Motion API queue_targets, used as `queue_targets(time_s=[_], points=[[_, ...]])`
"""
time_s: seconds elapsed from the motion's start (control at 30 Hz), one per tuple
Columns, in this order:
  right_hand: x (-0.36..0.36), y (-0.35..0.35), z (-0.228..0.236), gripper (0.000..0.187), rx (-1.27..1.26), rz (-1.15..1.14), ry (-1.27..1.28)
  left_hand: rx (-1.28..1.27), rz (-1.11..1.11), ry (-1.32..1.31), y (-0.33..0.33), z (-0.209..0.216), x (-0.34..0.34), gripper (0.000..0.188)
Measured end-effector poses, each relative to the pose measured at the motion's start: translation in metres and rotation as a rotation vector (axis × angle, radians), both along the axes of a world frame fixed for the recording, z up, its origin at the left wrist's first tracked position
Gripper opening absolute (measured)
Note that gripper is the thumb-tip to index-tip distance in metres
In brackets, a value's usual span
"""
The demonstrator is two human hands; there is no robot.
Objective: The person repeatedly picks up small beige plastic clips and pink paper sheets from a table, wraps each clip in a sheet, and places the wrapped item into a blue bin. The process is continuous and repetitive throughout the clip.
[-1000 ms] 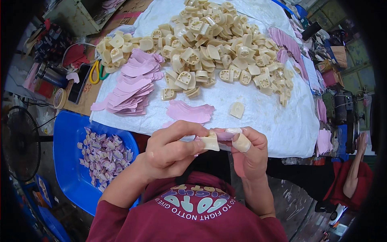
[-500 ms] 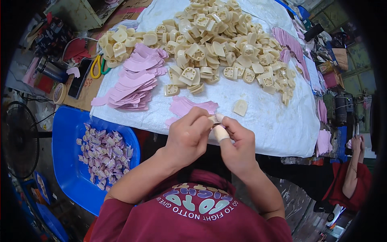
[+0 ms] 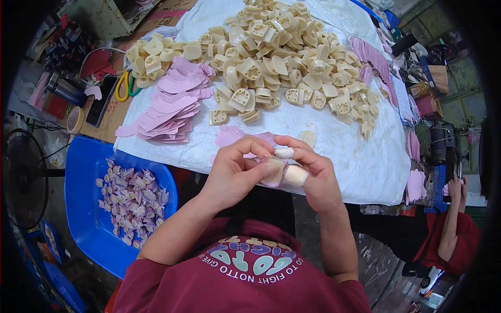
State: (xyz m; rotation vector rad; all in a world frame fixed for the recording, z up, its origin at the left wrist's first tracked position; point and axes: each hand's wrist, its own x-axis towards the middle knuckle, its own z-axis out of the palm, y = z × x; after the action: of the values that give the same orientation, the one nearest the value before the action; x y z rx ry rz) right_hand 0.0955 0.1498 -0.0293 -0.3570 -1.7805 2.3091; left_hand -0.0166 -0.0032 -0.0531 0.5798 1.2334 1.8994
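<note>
Cream piece (image 3: 273, 173) edged in pink sat pinched between our left hand (image 3: 232, 169) and right hand (image 3: 319, 182) at the counter (image 3: 365, 175), and we had a decent covered batch (image 3: 138, 203) in the blue tub (image 3: 86, 214), but tbh loads of bare pieces (image 3: 276, 65) and pink sheets (image 3: 169, 109) left.

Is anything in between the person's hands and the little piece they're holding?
Nothing visible blocks the bare left hand, which pinches the small cream-and-pink piece. On the right hand, a cream thumb cover and white finger wrap sit between skin and piece.
</note>
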Motion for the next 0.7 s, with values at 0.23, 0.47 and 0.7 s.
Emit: queue_targets(time_s=[0.23,0.47,0.7], points=[[-0.008,-0.017,-0.020,0.012,0.767,-0.281,0.211,-0.023,0.195,0.281,0.004,-0.002,0.011,0.009],[-0.010,-0.010,-0.011,0.016,0.940,-0.267,0.336,-0.148,0.205,0.584,-0.004,0.005,0.008,0.040],[-0.013,-0.041,-0.013,0.034,0.646,-0.317,0.322,0.127,-0.016,-0.583,-0.005,0.012,0.007,0.052]])
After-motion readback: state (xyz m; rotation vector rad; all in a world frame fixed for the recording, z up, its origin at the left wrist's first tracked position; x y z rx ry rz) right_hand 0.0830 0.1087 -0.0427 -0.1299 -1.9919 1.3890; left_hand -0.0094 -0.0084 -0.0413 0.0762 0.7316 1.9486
